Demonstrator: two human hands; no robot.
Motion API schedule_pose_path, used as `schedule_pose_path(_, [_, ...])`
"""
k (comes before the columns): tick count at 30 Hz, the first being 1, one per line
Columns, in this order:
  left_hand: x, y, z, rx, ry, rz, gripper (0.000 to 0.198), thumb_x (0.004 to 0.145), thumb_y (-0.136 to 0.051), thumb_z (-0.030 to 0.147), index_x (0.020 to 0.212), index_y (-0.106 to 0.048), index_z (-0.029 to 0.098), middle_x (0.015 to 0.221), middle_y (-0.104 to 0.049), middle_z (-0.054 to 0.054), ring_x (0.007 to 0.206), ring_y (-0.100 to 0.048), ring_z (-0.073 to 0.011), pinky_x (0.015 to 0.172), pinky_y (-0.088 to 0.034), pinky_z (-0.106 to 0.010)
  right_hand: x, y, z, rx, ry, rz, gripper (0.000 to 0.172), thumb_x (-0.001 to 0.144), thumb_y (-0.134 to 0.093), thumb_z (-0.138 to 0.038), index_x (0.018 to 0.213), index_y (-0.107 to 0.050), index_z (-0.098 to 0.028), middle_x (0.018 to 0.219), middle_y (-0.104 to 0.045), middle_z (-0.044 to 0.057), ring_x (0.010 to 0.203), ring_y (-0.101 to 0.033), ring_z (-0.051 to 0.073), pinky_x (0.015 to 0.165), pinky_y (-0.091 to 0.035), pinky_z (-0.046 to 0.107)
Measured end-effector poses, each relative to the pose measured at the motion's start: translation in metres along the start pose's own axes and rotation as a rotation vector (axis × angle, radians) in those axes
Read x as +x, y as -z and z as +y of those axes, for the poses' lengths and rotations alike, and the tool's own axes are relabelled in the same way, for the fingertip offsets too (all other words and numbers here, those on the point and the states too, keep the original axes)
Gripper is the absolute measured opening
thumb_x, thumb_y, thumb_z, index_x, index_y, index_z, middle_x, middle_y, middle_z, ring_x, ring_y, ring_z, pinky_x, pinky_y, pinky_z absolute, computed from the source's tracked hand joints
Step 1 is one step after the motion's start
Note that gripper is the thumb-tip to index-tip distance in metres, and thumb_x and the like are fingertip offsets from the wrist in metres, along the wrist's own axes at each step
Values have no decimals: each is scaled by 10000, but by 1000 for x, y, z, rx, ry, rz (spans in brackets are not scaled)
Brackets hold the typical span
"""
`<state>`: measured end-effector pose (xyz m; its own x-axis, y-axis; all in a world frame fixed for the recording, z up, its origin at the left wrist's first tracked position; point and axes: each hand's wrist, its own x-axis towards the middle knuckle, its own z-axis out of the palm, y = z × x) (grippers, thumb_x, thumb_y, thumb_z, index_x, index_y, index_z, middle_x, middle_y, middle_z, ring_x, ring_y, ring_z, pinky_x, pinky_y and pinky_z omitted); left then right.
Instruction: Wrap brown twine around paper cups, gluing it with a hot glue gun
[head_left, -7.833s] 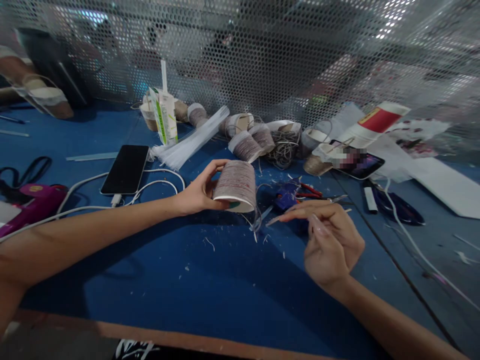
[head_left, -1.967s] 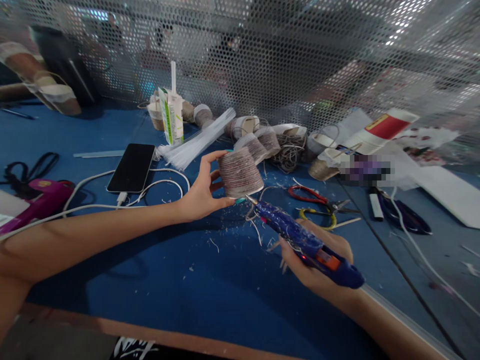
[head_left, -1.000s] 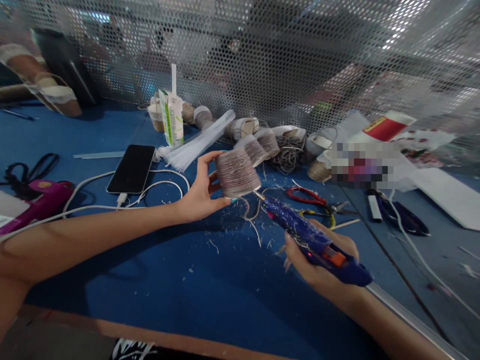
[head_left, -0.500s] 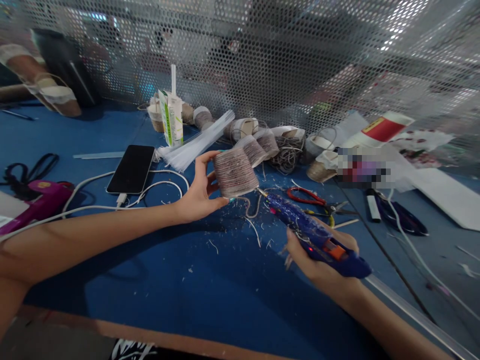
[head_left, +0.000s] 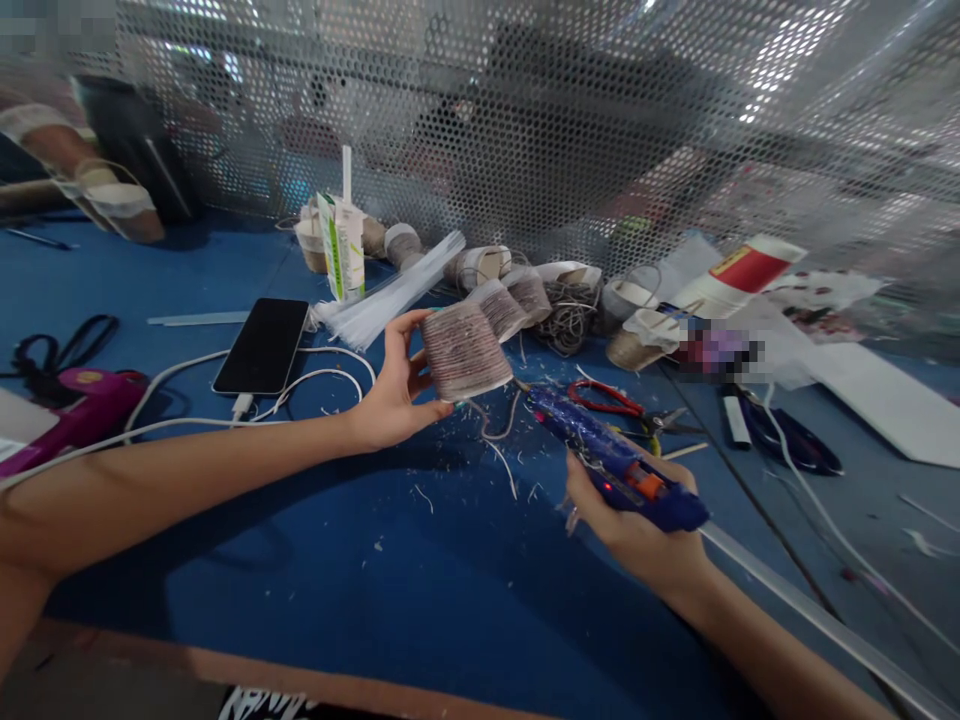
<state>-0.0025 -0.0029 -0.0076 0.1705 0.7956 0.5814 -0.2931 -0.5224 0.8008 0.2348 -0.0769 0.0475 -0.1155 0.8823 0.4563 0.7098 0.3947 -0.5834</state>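
My left hand (head_left: 394, 395) holds a cup-shaped piece wrapped in grey-brown cord (head_left: 465, 352), thumb below and fingers behind it. A loose end of cord (head_left: 495, 432) hangs under the piece onto the blue table. In my right hand (head_left: 637, 525) is a blue glue gun (head_left: 607, 450) with an orange part, a small red light and a long clear glue stick at its back. Its nozzle points at the lower right edge of the wrapped piece; whether they touch I cannot tell.
A phone (head_left: 262, 345) with a white cable, a magenta glue gun (head_left: 71, 405) and clear sticks (head_left: 397, 290) lie left and centre. Red-handled pliers (head_left: 607, 398), a carton (head_left: 343, 245) and several cord-wrapped cups (head_left: 641, 340) stand or lie further back, before a perforated metal screen (head_left: 465, 120).
The blue glue gun and my right hand have shifted slightly left. My left hand and the wrapped piece have moved a little left, as the whole view shifts slightly.
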Motion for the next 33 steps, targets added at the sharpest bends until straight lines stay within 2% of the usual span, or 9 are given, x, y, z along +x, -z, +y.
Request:
schedule_pose_path(5, [-1,1,0,16,-18,-1,731,698,-763,237,1248,-298,360,1367,-280,-36,1114,-527,-190,756,-573,-259,9,1,9,-85,48,49,226,784,-622,-291,641,-451,-251,531,-526,-30,446,-487,128,479,-446,284])
schedule_pose_path(8, [-1,2,0,37,-11,-19,730,713,-758,259,1264,-289,360,1381,-281,-46,1138,-525,-211,804,-592,-302,18,4,23,-305,73,62,229,808,-611,-409,710,-494,-239,618,-579,9,522,-544,165,536,-446,313])
schedule_pose_path(13, [0,3,-1,64,-18,-63,779,707,-787,321,1303,-287,345,1387,-304,-63,1159,-529,-231,862,-594,-356,31,8,43,-700,-79,-136,488,821,-535,-682,796,-516,-195,759,-623,120,619,-610,269,522,-449,370])
schedule_pose_path(18, [1,3,0,51,-12,-78,789,721,-798,370,1311,-275,352,1394,-309,-68,1157,-543,-228,888,-591,-377,26,14,43,-811,88,-78,632,812,-625,-608,1099,-483,-63,1121,-550,312,1050,-572,448,833,-487,589])
schedule_pose_path(22, [1,3,1,26,-13,-77,794,705,-818,378,1290,-283,361,1386,-295,-51,1167,-537,-225,917,-571,-389,14,16,27,-633,258,-30,546,843,-619,-435,1206,-381,-104,1271,-463,298,1226,-469,449,980,-415,645])
schedule_pose_path(26, [1,4,1,49,-6,-59,796,703,-815,406,1294,-283,367,1378,-305,-44,1189,-526,-237,936,-553,-398,2,3,5,-176,273,45,338,850,-578,-276,1109,-366,-223,1162,-476,165,1139,-552,314,940,-508,531])
schedule_pose_path(29, [0,4,-1,55,-25,-64,825,701,-816,419,1316,-267,394,1389,-290,-33,1194,-521,-244,957,-542,-422,0,-9,-5,-115,302,109,270,828,-622,-269,995,-412,-247,1081,-485,126,1122,-536,298,933,-509,529])
schedule_pose_path(31, [-1,3,-1,42,-39,-70,810,712,-811,415,1319,-273,413,1387,-282,-26,1183,-524,-239,959,-545,-421,3,-13,-8,-146,310,52,200,822,-636,-291,903,-460,-244,1114,-514,140,1190,-507,318,971,-476,567])
schedule_pose_path(33, [-1,3,-1,30,-53,-64,786,723,-807,406,1313,-288,417,1375,-283,-24,1164,-524,-231,945,-554,-410,9,-16,-9,-85,277,-113,166,841,-611,-319,795,-473,-240,1182,-562,151,1287,-470,336,1011,-438,599])
